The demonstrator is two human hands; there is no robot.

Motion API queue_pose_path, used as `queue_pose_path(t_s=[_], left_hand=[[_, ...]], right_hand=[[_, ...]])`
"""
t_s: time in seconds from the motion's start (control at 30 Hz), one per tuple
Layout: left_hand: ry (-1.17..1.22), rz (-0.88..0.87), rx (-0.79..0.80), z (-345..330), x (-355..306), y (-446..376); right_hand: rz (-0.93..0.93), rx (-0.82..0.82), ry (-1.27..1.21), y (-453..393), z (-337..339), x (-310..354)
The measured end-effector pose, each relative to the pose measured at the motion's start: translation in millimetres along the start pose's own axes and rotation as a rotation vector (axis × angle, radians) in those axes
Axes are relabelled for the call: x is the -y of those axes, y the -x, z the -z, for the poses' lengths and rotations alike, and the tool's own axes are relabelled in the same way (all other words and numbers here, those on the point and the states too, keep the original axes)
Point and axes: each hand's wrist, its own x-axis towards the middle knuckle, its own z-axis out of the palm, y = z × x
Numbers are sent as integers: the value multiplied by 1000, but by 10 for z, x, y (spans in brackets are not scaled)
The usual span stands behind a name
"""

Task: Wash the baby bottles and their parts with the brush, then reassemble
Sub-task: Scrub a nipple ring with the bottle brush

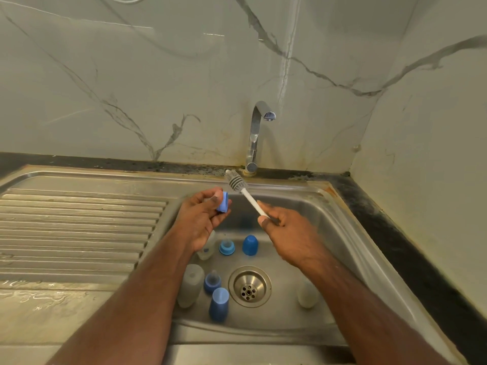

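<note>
The left hand (204, 217) is raised over the left side of the steel sink (340, 227), fingers and thumb curled round a light blue screw ring (223, 205) that sticks out to the right between thumb and fingertips. The right hand (286, 227) grips the lower end of the brush (243, 192) by its white handle, fingers closed round it. The brush slants up and to the left, its grey bristle head just right of the ring and apart from it, near the base of the chrome tap (254, 139).

On the sink floor below the hands lie the other parts. A clear bottle (207, 250) stands partly hidden behind the left wrist. It carries a small blue mark, too blurred to read. Just right of it sits a blue ring with a teat (227, 246), then a dark blue cap (249, 245). Nearer the front, a 2nd clear bottle (189, 285) stands left of another blue ring with a teat (212, 281), and a 2nd dark blue cap (219, 304) stands in front of that, close to the drain (249, 285). A 3rd clear bottle (307, 293) stands right of the drain, partly covered by the right forearm.

No other writing can be read. A ribbed draining board (79, 227) stretches to the left of the basin, and veined marble tiles (131, 88) back the tap.
</note>
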Motion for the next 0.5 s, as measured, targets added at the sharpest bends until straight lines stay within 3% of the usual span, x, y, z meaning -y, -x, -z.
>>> queue_pose_path(t_s=[0.17,0.3,0.5], left_hand=[[188,77,-39,-110,-3,9],[195,173,-8,-144,18,44],[357,169,-114,-143,-78,11]], right_hand=[[47,30,-6,38,-139,41],[38,-5,26,-7,-140,24],[69,5,5,29,-190,15]])
